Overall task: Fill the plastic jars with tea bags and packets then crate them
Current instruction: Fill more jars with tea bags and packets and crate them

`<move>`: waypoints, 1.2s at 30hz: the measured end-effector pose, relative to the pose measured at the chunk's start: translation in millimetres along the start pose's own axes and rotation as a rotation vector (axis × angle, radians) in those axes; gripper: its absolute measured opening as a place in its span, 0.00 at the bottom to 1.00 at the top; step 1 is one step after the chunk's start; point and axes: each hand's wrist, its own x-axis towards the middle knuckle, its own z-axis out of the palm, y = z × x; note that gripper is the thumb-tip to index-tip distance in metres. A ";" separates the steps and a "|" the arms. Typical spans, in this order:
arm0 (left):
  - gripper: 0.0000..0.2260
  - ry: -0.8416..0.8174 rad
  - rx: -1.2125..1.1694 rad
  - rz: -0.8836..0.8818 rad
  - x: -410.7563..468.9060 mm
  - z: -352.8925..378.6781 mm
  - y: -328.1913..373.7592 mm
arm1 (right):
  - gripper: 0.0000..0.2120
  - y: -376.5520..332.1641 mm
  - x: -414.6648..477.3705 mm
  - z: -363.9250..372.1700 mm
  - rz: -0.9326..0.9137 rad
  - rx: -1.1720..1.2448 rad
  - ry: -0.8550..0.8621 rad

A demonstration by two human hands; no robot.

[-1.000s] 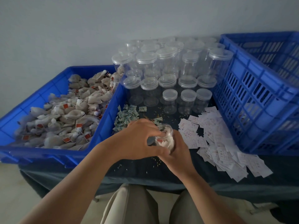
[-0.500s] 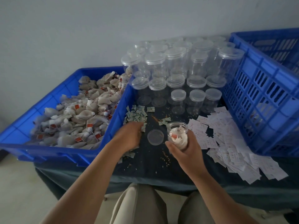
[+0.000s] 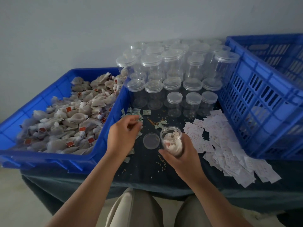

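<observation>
- Jar (image 3: 172,141) of clear plastic, lidless, sits in the right hand (image 3: 183,158) near the middle of the table, at about 5 o'clock from the lid; it is roughly half full of white tea bags and tilted a little toward the camera.
- Its loose lid (image 3: 151,140) lies flat on the cloth just beside the jar, at 9 o'clock from it.
- Dark cloth covers the table (image 3: 147,167), with small grains scattered over it; a plain pale wall stands behind.
- Left hand (image 3: 123,136) hovers over the green packets (image 3: 134,114) at 9 o'clock from the lid — fingers curled narrow, and I cannot tell whether they pinch a packet.
- Right hand's fingers wrap the jar's body, thumb on its near side.
- Blue bin (image 3: 105,128) at 9 o'clock on the table is heaped with grey tea bags (image 3: 70,118) bearing red tags.
- Empty lidded jars (image 3: 173,74) stand in rows at 12 o'clock, taller ones at the back, shorter ones in front.
- White paper slips (image 3: 229,148) lie in a loose spread at 3 o'clock from the held jar.
- Slotted blue crate (image 3: 262,99) stands at 2 o'clock — its near wall just beside the slips.
- Beige trouser legs (image 3: 136,210) show below the table's edge at 6 o'clock.
</observation>
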 end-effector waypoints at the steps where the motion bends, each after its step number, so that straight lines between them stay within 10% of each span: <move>1: 0.11 -0.011 -0.106 0.019 -2.2 -3.8 15.2 | 0.25 -0.5 -0.8 -4.0 -0.012 -0.028 -0.002; 7: 0.20 -0.431 -0.181 0.184 -23.6 15.8 81.0 | 0.29 -3.9 -5.7 -33.5 -0.071 -0.133 0.031; 13: 0.28 -0.342 0.001 0.241 -29.2 52.9 89.4 | 0.28 5.2 -13.6 -50.0 -0.102 -0.161 -0.003; 18: 0.13 -0.375 -0.371 0.037 -17.0 77.9 86.5 | 0.26 13.9 -18.0 -60.1 -0.021 -0.079 0.127; 26: 0.17 -0.679 0.473 0.493 5.5 133.1 57.9 | 0.21 17.6 -16.0 -62.4 0.077 0.022 0.301; 36: 0.04 -0.557 0.304 0.646 -3.7 134.7 58.3 | 0.21 17.9 -15.1 -61.4 0.080 0.026 0.263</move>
